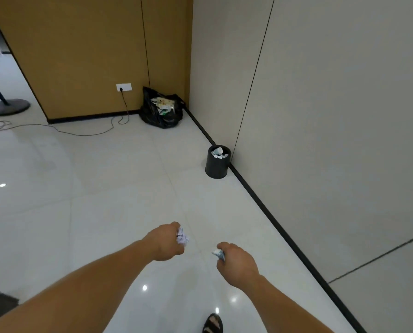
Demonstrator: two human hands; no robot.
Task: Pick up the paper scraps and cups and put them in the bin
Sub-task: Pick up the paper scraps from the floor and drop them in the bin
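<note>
The left hand (166, 242) is curled round a crumpled paper ball (183, 238) and the right hand (240, 263) is closed on a smaller paper scrap (219, 254) — both held well short of the black bin (217, 168), which stands against the wall (320, 116) with paper in it — and a stuffed black bag (161, 116) sits farther off.

The left grip (166, 242) swallows most of its crumpled paper (182, 238). Only a white lump pokes out past the knuckles, and the fingers curl out of sight beneath. The right grip (238, 263) hides nearly all of its scrap (218, 254) the same way. Far ahead of the right grip, the bin (217, 165) holds white bits too small to name. Beyond it, the black bag (161, 111) shows litter I cannot make out. Behind the right grip, a sandalled foot (212, 324) is cut by the bottom edge.
</note>
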